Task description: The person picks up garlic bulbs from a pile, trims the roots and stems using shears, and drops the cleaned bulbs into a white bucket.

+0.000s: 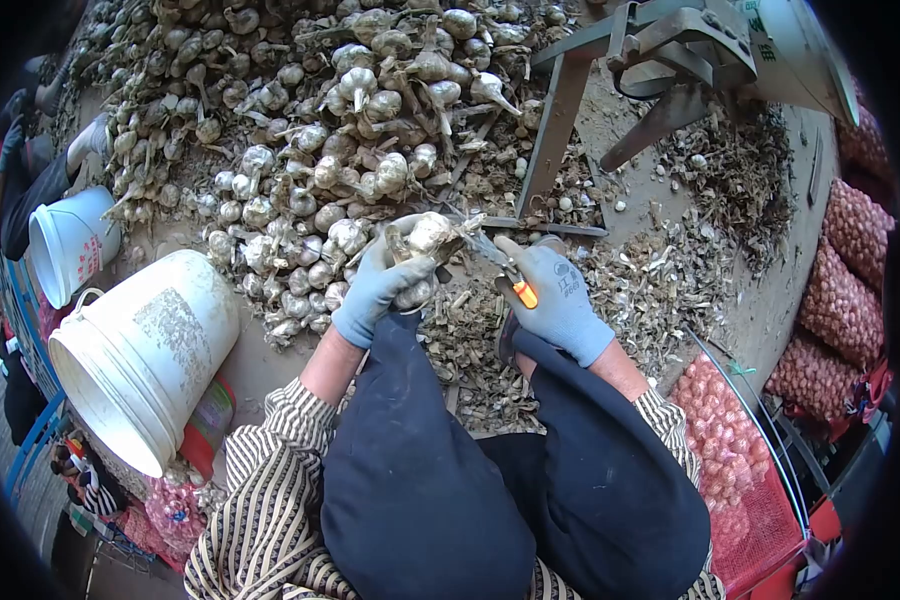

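Note:
My left hand (372, 290), in a grey glove, is closed around a garlic bulb (430, 233). A second bulb (415, 294) shows low against its fingers; whether it is gripped too is unclear. In my gloved right hand (558, 305) are garden shears (525, 293) with an orange part on the handle. Their metal blades reach toward the stem end of the held bulb, and I cannot tell whether they touch it. Just beyond my left hand spreads a big heap of garlic bulbs (360, 90) with dry stems. Cut stems and husks (470, 350) lie beneath my hands.
A large white bucket (185, 330) lies tipped on the left, near a smaller bucket (85, 235). A metal frame (560, 130) stands ahead on the right, holding a pale container (785, 50). Red net sacks of garlic (840, 290) line the right edge. Other people appear far left.

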Tool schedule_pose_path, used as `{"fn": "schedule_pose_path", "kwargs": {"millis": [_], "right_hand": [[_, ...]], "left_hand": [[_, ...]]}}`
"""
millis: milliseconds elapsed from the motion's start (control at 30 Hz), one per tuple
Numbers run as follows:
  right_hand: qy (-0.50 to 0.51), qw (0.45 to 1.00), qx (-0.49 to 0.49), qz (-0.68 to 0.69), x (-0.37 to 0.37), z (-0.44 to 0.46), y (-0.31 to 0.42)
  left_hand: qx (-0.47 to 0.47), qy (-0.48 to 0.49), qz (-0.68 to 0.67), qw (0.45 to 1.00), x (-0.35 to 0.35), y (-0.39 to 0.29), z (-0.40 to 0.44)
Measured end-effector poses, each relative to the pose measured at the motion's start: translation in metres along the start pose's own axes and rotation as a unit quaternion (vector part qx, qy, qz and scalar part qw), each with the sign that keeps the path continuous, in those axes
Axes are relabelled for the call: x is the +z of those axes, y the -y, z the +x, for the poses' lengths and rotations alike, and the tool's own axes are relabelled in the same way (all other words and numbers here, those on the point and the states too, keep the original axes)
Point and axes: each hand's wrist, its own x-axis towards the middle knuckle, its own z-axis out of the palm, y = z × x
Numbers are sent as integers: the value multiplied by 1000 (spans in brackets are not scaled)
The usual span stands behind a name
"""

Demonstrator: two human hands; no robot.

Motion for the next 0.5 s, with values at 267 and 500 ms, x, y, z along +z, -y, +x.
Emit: {"fn": "schedule_pose_path", "kwargs": {"millis": [267,500], "right_hand": [[68,990,-7,-123,-8,13,3],[53,969,110,215,-11,25,23]], "left_hand": [[38,-78,38,996,29,-12,-21],[32,-31,-81,996,19,-27,-29]]}}
